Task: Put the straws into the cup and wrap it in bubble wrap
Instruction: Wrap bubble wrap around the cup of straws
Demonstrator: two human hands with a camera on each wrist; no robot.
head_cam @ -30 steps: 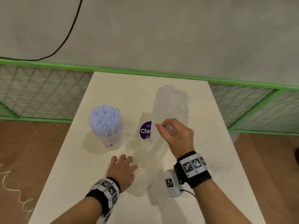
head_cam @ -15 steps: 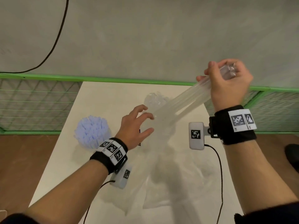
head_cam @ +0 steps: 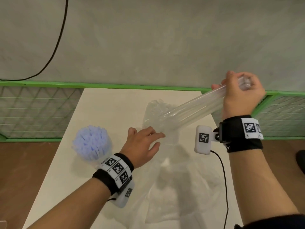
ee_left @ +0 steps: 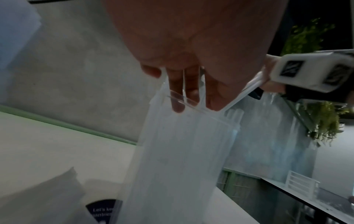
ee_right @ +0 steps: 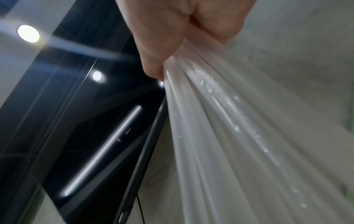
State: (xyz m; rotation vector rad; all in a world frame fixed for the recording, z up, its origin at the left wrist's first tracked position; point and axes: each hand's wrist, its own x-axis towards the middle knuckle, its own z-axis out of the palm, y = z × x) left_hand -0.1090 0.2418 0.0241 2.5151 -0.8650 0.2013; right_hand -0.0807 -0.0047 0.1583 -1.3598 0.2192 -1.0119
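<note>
A clear cup packed with pale blue straws is seen upright on the left half of the white table, the straw tips rising above its rim. The bubble wrap is gathered into a taut, ridged band that is stretched from a crumpled mass at the table's middle up to the right hand, by whose curled fingers its upper end is gripped above the table's far right corner. The left hand is held with straight, slightly spread fingers laid against the band's lower part, just right of the cup. More wrap lies slack on the near table. A green-framed mesh fence, a grey wall with a black cable, and a brown floor are seen beyond.
</note>
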